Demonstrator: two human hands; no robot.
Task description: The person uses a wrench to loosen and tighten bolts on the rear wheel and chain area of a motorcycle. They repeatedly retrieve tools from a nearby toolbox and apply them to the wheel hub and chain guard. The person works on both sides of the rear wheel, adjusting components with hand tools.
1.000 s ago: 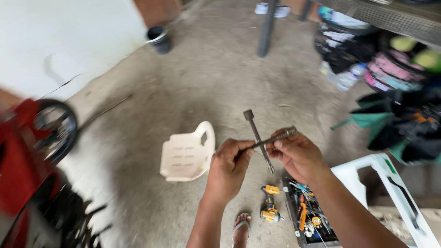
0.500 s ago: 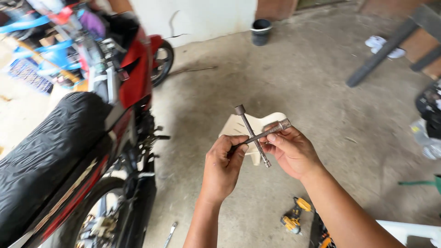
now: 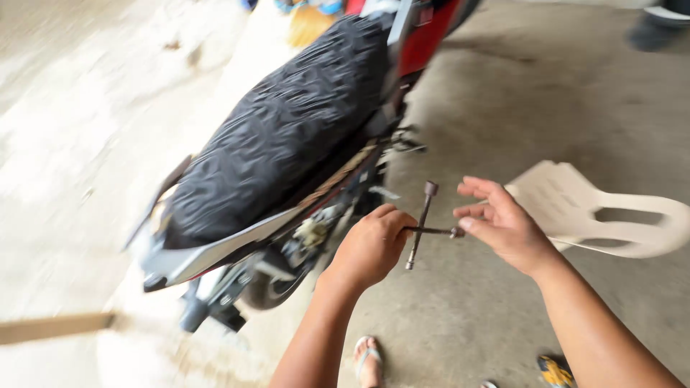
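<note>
My left hand [image 3: 372,244] grips one arm of a metal cross-shaped socket wrench [image 3: 422,223], held in the air above the concrete floor. My right hand [image 3: 503,226] is beside it, fingers spread, with fingertips at the end of the wrench's opposite arm. Just left of the hands stands a red motorcycle [image 3: 302,151] with a black wrinkled seat; its rear end points toward me.
A cream plastic chair [image 3: 596,208] lies tipped over on the floor at the right. My sandalled foot [image 3: 368,359] shows at the bottom. A yellow tool [image 3: 555,372] lies at the bottom right. A wooden strip [image 3: 50,327] crosses the lower left.
The view has swung left, bringing the motorcycle's seat and rear to the centre. My right hand has opened off the wrench; the left hand still holds it.
</note>
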